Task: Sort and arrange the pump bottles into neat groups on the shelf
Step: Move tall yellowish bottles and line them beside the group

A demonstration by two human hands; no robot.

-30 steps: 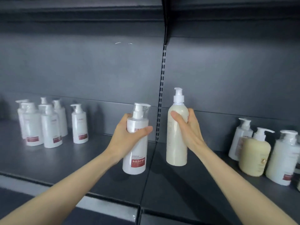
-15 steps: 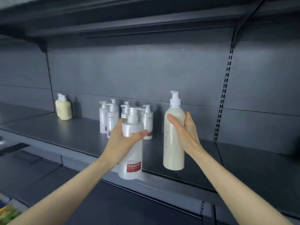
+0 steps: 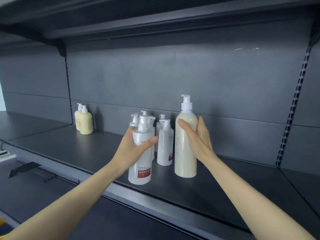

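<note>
My left hand grips a white pump bottle with a red label around its upper body, near the shelf's front edge. My right hand grips a taller cream pump bottle, held upright just to the right. Right behind them a cluster of several white red-label pump bottles stands on the dark shelf. Whether the two held bottles touch the shelf I cannot tell.
Two pale yellow pump bottles stand at the back left by a slotted upright. Another shelf hangs overhead. A second slotted upright marks the bay's right end, with bare shelf before it.
Both hands carried their bottles leftward along the shelf to the white cluster. The view swung left, so the bottles at the right left the frame and the yellow ones came in.
</note>
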